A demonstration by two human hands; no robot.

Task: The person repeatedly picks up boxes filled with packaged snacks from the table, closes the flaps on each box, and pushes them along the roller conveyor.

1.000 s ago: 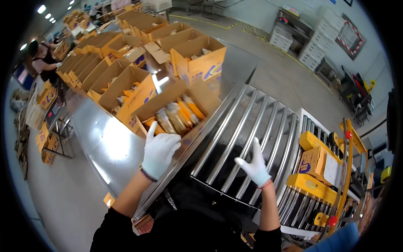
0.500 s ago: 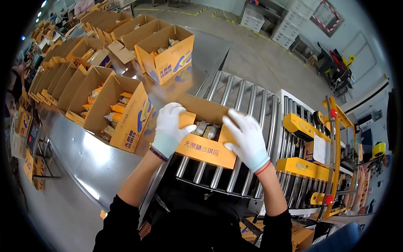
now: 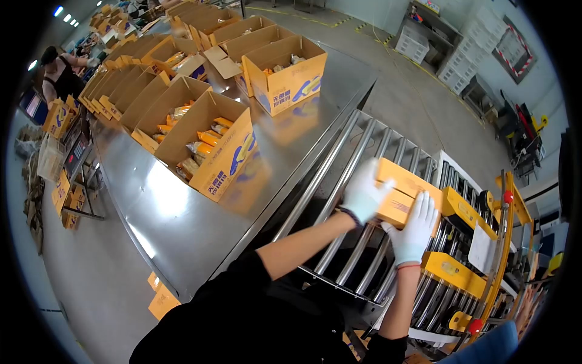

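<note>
A yellow carton [image 3: 407, 180] sits on the steel rollers with its top flaps folded down and a seam between them. My left hand [image 3: 365, 193], in a white glove and slightly blurred, rests against the carton's left side with fingers extended over the flap edge. My right hand [image 3: 416, 230], also gloved, lies on the near right part of the carton, fingers stretched out and flat. The carton's contents are hidden under the flaps.
On the steel table [image 3: 151, 206], an open carton [image 3: 224, 151] holds orange-wrapped packets; another open carton [image 3: 288, 76] stands behind, with several more in rows. A yellow-framed machine [image 3: 464, 212] adjoins the roller conveyor [image 3: 339, 236] at right. A person [image 3: 63, 73] stands far left.
The carton, open half a second ago with packets showing, now has its flaps down. It has moved right along the rollers towards the yellow machine, both hands with it. The view has shifted.
</note>
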